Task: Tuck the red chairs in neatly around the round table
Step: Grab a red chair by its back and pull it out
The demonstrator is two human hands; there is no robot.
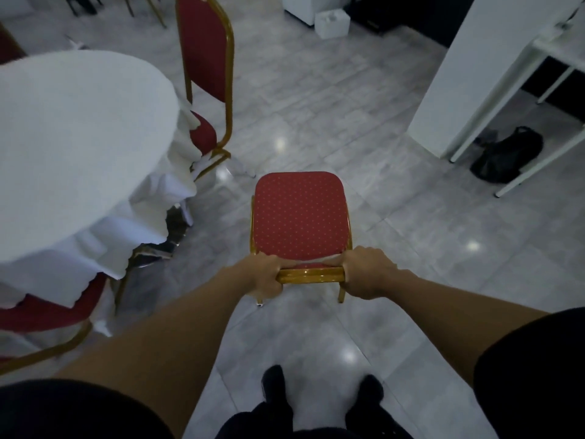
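A red chair (300, 217) with a gold frame stands on the tiled floor in front of me, apart from the round table (63, 128) with its white cloth at the left. My left hand (262, 275) and my right hand (367, 272) each grip an end of the chair's gold top rail. A second red chair (205, 68) stands tucked against the table's far right side, its seat partly under the cloth. A third red chair (47, 312) sits at the table's near edge, lower left, mostly hidden by the cloth.
A white folding table (519, 87) stands at the right with a black bag (506, 155) on the floor beneath it. A white box (332, 23) sits at the back. My feet (319, 394) are on the glossy grey tiles behind the chair.
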